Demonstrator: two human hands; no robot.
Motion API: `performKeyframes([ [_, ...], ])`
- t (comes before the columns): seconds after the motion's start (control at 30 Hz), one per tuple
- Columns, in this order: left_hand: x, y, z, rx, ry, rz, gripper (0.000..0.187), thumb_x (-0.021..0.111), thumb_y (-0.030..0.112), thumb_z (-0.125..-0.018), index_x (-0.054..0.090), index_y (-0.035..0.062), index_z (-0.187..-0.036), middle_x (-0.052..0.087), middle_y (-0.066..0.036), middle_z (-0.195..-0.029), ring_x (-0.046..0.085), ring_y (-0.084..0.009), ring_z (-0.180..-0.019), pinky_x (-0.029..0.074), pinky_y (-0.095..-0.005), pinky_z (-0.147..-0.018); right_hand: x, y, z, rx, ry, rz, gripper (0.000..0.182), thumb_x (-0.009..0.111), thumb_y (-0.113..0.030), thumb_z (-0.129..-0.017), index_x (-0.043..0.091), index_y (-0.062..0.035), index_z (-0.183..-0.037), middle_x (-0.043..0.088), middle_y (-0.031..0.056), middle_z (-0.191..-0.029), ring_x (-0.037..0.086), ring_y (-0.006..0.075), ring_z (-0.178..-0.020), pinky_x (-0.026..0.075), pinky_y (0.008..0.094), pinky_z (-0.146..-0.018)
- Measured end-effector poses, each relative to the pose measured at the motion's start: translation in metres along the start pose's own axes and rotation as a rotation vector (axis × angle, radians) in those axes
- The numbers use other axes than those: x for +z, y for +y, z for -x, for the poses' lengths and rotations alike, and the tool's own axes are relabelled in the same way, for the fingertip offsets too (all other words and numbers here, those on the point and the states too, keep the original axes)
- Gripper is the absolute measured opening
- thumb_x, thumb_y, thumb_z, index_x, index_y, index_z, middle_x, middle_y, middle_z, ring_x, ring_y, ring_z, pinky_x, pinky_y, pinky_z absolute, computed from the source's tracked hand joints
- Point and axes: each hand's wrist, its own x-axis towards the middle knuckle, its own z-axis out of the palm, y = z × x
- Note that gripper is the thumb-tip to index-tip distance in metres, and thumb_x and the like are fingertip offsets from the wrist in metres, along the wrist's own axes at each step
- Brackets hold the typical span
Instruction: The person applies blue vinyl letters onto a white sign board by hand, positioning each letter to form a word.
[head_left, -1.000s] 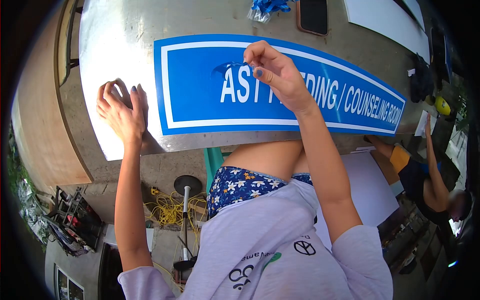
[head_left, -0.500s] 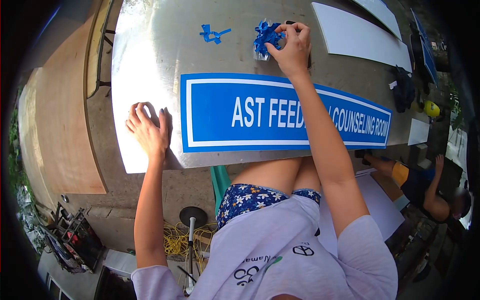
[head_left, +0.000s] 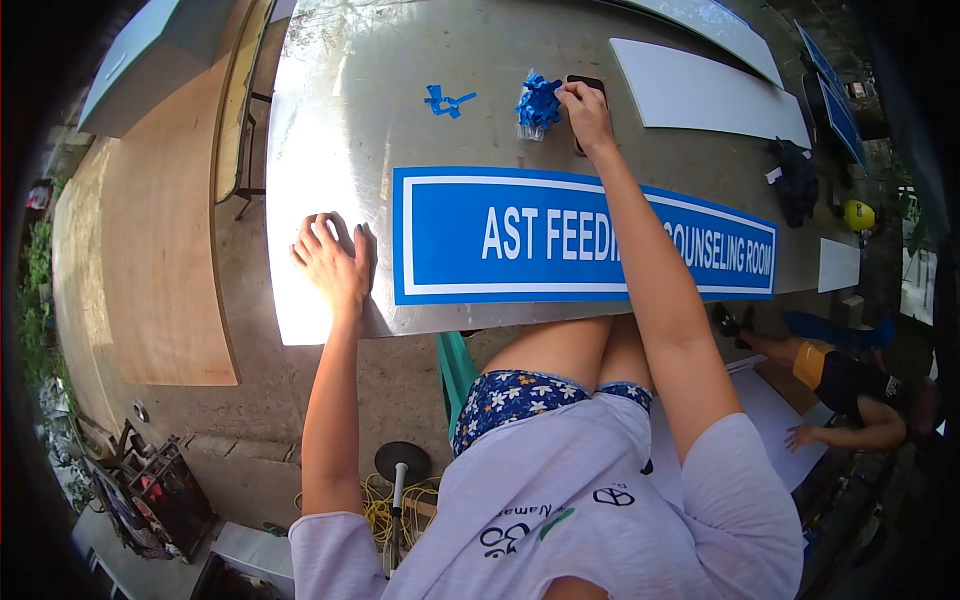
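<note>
My left hand [head_left: 334, 262] rests on the metal table's left part with its fingers apart, holding nothing. Beside it lies a blue sign [head_left: 450, 235] with white lettering; my right forearm crosses over it and hides some letters. At the sign's far side, my right hand [head_left: 587, 113] has its fingertips pinched together at the right edge of a bunch of blue scraps [head_left: 539, 102]. What the fingertips hold, if anything, is too small to make out. The bunch sits on a clear plastic piece. Partly under my right hand is a dark phone [head_left: 582, 82]. More blue scraps [head_left: 447, 101] lie to the left.
White panels [head_left: 700, 95] lie at the table's [head_left: 350, 110] far right, near a dark cloth [head_left: 796, 180] and a yellow round object [head_left: 859, 215]. A plywood sheet [head_left: 160, 240] stretches along the left. Another person [head_left: 860, 395] is low at the right, by a white sheet.
The view has shifted, so the table and sign appear farther right. My right hand has drawn back from over the blue bunch to its right edge, its fingers now closer together.
</note>
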Motion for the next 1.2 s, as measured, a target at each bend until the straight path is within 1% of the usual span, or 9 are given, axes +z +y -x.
performKeyframes([
  [0.2,-0.006,0.003,0.000,0.001,0.012,0.011,0.052,0.056,0.038,-0.086,0.046,0.0020,-0.122,0.043,-0.017,-0.129,0.037,-0.0320,-0.125,0.018,-0.0516,-0.109,0.014,-0.027,0.015,0.001,0.252,0.526,0.014,0.075,-0.025,-0.074,0.065,-0.0159,-0.079,0.058,0.0032,-0.103,0.056,0.0228,-0.101,0.041,0.0412,-0.088],
  [0.5,-0.008,0.005,0.002,-0.018,0.009,-0.001,0.053,0.055,0.039,-0.086,0.046,0.0026,-0.123,0.043,-0.019,-0.130,0.036,-0.0311,-0.127,0.018,-0.0528,-0.110,0.014,-0.050,0.024,-0.031,0.303,0.762,0.056,0.080,-0.022,-0.069,0.049,-0.0210,-0.115,0.046,0.0038,-0.116,0.049,0.0232,-0.112,0.032,0.0405,-0.097],
  [0.57,-0.010,0.005,0.001,-0.008,0.014,0.017,0.053,0.055,0.039,-0.086,0.046,0.0024,-0.123,0.043,-0.018,-0.131,0.036,-0.0309,-0.128,0.019,-0.0527,-0.110,0.012,-0.048,0.021,-0.022,0.326,0.723,0.062,0.078,-0.022,-0.070,0.043,-0.0210,-0.120,0.044,0.0061,-0.118,0.048,0.0248,-0.113,0.035,0.0443,-0.095],
  [0.63,-0.010,0.005,0.002,-0.024,-0.005,0.002,0.053,0.055,0.039,-0.086,0.046,0.0023,-0.123,0.043,-0.018,-0.131,0.035,-0.0309,-0.128,0.019,-0.0526,-0.110,0.010,-0.046,0.018,0.120,0.442,0.288,0.060,0.077,-0.024,-0.071,0.042,-0.0195,-0.120,0.044,0.0082,-0.118,0.047,0.0266,-0.114,0.037,0.0506,-0.092],
  [0.77,-0.016,0.008,0.003,-0.011,0.020,0.006,0.052,0.056,0.036,-0.086,0.046,0.0017,-0.123,0.043,-0.018,-0.131,0.036,-0.0308,-0.127,0.019,-0.0510,-0.110,-0.020,-0.043,0.055,0.056,0.470,-0.149,0.043,0.071,-0.013,-0.078,0.048,-0.0095,-0.113,0.045,0.0116,-0.112,0.056,0.0206,-0.088,0.047,0.0348,-0.081],
  [0.83,-0.017,0.008,0.004,-0.008,0.018,0.038,0.052,0.058,0.035,-0.085,0.046,0.0017,-0.124,0.044,-0.017,-0.129,0.038,-0.0310,-0.124,0.020,-0.0502,-0.108,-0.035,-0.040,0.104,-0.025,0.459,-0.147,0.032,0.065,-0.005,-0.081,0.051,-0.0060,-0.110,0.046,0.0107,-0.109,0.055,0.0170,-0.077,0.048,0.0274,-0.076],
  [0.97,-0.014,0.007,0.007,-0.033,0.098,0.007,0.055,0.058,0.035,-0.085,0.042,0.0030,-0.127,0.042,-0.016,-0.132,0.035,-0.0292,-0.128,0.013,-0.0540,-0.111,-0.065,0.000,0.226,-0.231,0.552,0.104,0.028,0.061,0.000,-0.079,0.054,-0.0046,-0.106,0.049,0.0084,-0.103,0.052,0.0171,-0.077,0.046,0.0297,-0.072],
  [1.17,0.002,-0.015,0.010,0.265,0.087,0.188,0.025,0.052,0.021,-0.090,0.056,0.0047,-0.108,0.057,-0.010,-0.109,0.049,-0.0274,-0.105,0.025,-0.0484,-0.101,-0.130,0.119,0.369,0.242,0.968,-0.038,0.019,0.061,-0.004,-0.083,0.056,-0.0068,-0.101,0.054,0.0025,-0.095,0.052,0.0089,-0.074,0.045,0.0254,-0.065],
  [1.2,-0.013,-0.005,0.016,0.279,0.119,0.233,0.019,0.050,0.020,-0.092,0.060,0.0057,-0.100,0.060,-0.009,-0.100,0.051,-0.0273,-0.098,0.028,-0.0466,-0.097,-0.150,0.137,0.379,0.395,0.934,-0.272,0.017,0.062,-0.008,-0.084,0.057,-0.0092,-0.100,0.056,0.0003,-0.091,0.052,0.0081,-0.074,0.044,0.0238,-0.064],
])
